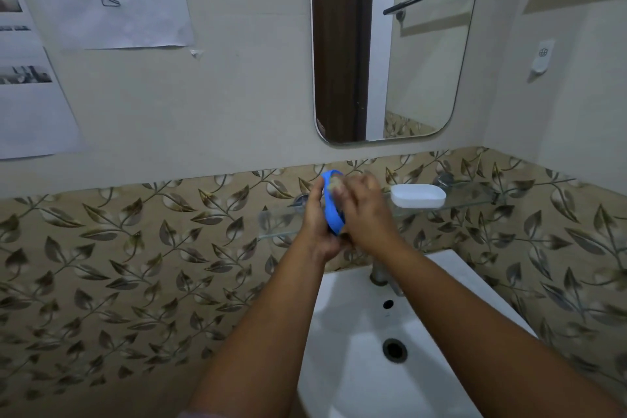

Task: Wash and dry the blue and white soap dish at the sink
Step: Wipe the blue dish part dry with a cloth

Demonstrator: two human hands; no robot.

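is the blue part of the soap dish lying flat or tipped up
Tipped up on edge. The blue part stands nearly vertical between the hands, left hand gripping it, right hand against its face.

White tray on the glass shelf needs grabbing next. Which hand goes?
Right, probably. The white tray sits on the glass shelf just beyond the right hand, which only rubs the blue part. The left hand grips that part.

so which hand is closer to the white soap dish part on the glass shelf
Right. The right hand is just left of the white tray; the left hand, gripping the blue tray, sits further left, beyond it.
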